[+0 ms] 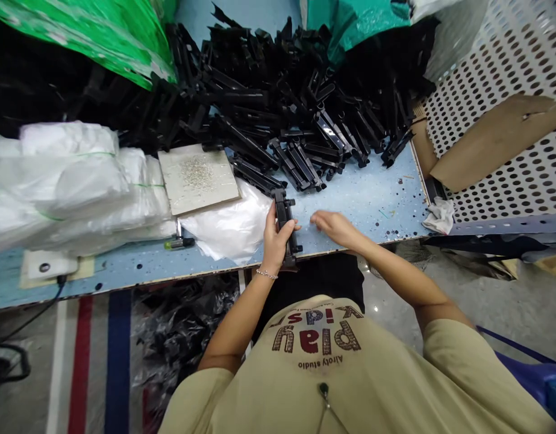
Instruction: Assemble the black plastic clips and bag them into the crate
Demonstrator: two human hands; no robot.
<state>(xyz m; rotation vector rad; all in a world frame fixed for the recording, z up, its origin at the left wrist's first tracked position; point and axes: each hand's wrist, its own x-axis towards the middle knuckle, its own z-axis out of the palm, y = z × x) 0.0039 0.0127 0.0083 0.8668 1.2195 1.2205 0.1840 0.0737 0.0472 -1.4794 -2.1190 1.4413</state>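
Note:
Near the table's front edge, my left hand (276,241) is closed around a long black plastic part (284,211) with short pegs along its right side. The part points away from me, and its lower end reaches the table edge. To its right, apart from it, my right hand (332,226) hovers over the blue tabletop with its fingers curled together. Whatever those fingers pinch, if anything, is too small to make out. Beyond both hands lies a large heap of similar black plastic parts (300,163).
Left of my hands are clear plastic bags (232,226), a board with small metallic bits (196,178), a screwdriver-like tool (180,242) and stacked white bags (74,181). A perforated white panel (499,144) borders the right side. Green plastic (101,36) covers the back left.

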